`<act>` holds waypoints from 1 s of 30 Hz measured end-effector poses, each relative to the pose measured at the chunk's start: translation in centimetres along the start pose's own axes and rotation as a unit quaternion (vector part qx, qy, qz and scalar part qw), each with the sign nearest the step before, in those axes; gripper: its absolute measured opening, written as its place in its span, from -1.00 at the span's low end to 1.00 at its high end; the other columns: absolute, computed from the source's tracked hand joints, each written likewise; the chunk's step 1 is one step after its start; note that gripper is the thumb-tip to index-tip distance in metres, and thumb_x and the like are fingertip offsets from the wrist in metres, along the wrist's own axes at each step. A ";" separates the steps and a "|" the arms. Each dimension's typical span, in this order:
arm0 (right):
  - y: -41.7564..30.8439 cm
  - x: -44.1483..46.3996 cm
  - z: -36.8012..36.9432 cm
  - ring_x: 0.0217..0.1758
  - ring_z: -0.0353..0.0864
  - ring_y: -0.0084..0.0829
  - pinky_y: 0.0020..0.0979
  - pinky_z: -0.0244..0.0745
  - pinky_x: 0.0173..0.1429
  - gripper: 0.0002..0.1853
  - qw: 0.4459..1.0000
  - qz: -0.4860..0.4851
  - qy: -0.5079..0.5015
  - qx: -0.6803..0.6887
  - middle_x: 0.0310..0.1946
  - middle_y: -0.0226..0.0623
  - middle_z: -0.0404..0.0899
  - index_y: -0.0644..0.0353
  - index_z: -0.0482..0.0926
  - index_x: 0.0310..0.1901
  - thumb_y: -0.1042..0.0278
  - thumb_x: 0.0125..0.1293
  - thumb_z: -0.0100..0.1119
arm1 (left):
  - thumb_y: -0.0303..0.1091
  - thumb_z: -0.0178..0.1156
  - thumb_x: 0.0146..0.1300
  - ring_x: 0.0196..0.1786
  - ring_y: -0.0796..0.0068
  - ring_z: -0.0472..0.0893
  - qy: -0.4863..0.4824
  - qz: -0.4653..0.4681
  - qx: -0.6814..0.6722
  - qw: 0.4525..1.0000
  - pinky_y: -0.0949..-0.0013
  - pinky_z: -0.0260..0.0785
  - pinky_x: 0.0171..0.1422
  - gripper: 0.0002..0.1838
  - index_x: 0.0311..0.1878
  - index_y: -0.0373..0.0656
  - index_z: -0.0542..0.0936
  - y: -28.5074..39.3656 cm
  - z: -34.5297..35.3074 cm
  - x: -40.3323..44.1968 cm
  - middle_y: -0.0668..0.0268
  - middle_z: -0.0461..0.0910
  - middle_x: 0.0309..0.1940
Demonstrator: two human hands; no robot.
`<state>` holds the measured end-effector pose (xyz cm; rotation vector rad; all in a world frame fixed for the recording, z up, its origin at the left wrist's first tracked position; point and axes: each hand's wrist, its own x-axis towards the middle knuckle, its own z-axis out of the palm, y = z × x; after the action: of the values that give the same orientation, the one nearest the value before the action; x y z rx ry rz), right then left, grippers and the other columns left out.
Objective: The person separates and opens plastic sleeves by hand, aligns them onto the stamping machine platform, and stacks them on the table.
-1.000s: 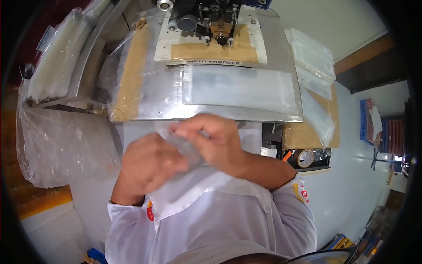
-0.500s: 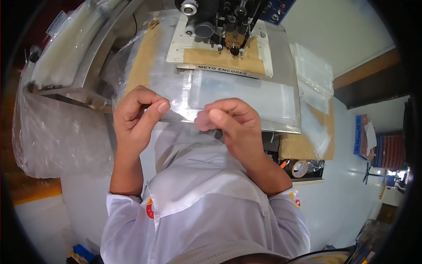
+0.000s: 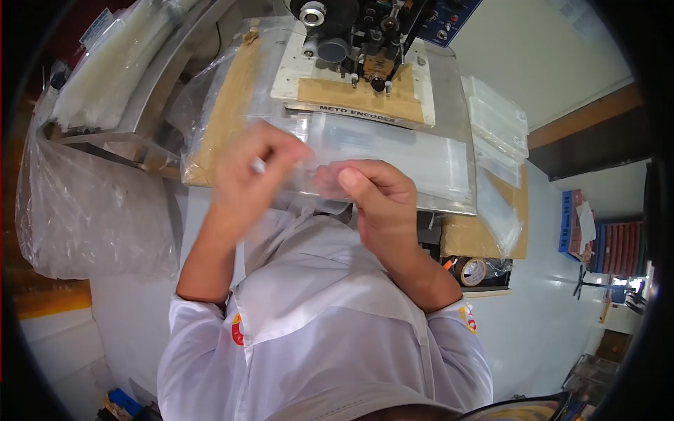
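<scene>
My right hand (image 3: 382,203) is closed in a pinch, thumb against the bent index finger, on a thin piece of clear plastic film (image 3: 330,184). The film's full outline is hard to make out. Close by on the left, my left hand (image 3: 256,172) is smeared by motion, its fingers curled toward the right hand; whether anything is between them does not show. Behind both hands, a stack of clear plastic bags (image 3: 414,165) lies on the metal table in front of the encoder machine (image 3: 365,84), whose base is labelled METO ENCODER.
A metal rack (image 3: 140,116) at the left carries bundled clear plastic bags (image 3: 116,77), and a large plastic sack (image 3: 95,217) hangs below. More packed bags (image 3: 497,116) lie right of the table. A tape roll (image 3: 472,271) sits in an open drawer. Blue and red binders (image 3: 618,245) stand far right.
My left hand has moved up and to the right, closer to the right hand, and is now blurred. The right hand keeps its pinch nearly in place. The view has shifted slightly.
</scene>
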<state>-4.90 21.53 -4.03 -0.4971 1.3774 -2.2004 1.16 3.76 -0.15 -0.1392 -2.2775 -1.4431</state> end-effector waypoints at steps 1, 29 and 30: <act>-0.4 -0.1 0.1 0.00 0.67 -0.33 -0.32 0.63 0.06 -0.80 1.000 -0.002 -0.008 0.009 -0.12 -0.11 0.68 0.35 0.63 -0.06 0.45 0.37 0.17 | -0.56 0.32 0.13 -0.35 0.56 0.49 0.023 -0.018 0.008 1.000 0.50 0.31 -0.23 -0.95 -0.35 -0.25 0.63 -0.8 -0.5 0.2 0.36 0.56 -0.40; -0.6 0.2 -0.2 -0.01 0.61 -0.47 -0.42 0.49 0.10 -0.63 0.987 0.106 -0.115 0.048 -0.01 -0.20 0.63 0.23 0.51 0.14 0.53 0.30 0.23 | -0.55 0.33 0.16 -0.34 0.63 0.47 0.084 -0.010 -0.329 0.940 0.56 0.29 -0.23 -0.90 -0.28 -0.25 0.59 -2.8 -0.1 0.5 0.34 0.53 -0.37; -2.0 -0.2 -0.3 -0.01 0.61 -0.44 -0.41 0.49 0.10 -0.65 0.989 0.049 -0.114 -0.075 -0.02 -0.19 0.64 0.22 0.55 0.10 0.56 0.26 0.24 | -0.56 0.31 0.17 -0.33 0.62 0.48 0.074 0.002 -0.318 0.945 0.56 0.30 -0.23 -0.91 -0.26 -0.27 0.60 -2.5 -0.3 0.5 0.33 0.54 -0.36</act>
<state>-5.33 22.58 -2.30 -0.6959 1.4159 -1.9048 0.02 2.28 -1.89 -0.2185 -1.6193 -2.0611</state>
